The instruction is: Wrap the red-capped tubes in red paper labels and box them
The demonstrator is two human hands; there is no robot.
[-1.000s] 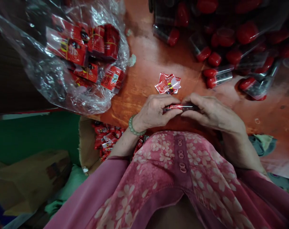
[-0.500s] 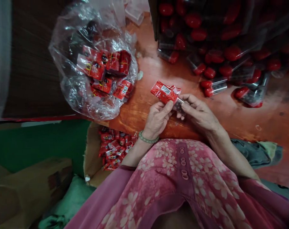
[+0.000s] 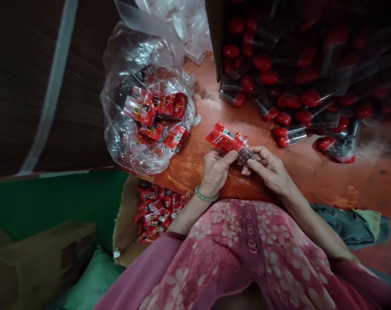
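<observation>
Both hands meet above the orange tabletop around a red printed packet with a white barcode. Its lower end looks clear, with dark brown contents showing. My left hand, with a green beaded bracelet at the wrist, presses its thumb on the packet's lower edge. The thumb and fingers of my right hand pinch the clear, dark end. Another red printed piece shows behind the packet; whether it is separate I cannot tell.
A clear plastic bag at left holds bundled red labels. Several clear tubes with red ends spill from a dark box at upper right. Below the table edge, a cardboard box contains red packets. Dark cloth lies at right.
The view has tilted, so the bag and table sit lower and the bag further right in the picture. Both hands keep their hold, and more of the dark end shows between them.
</observation>
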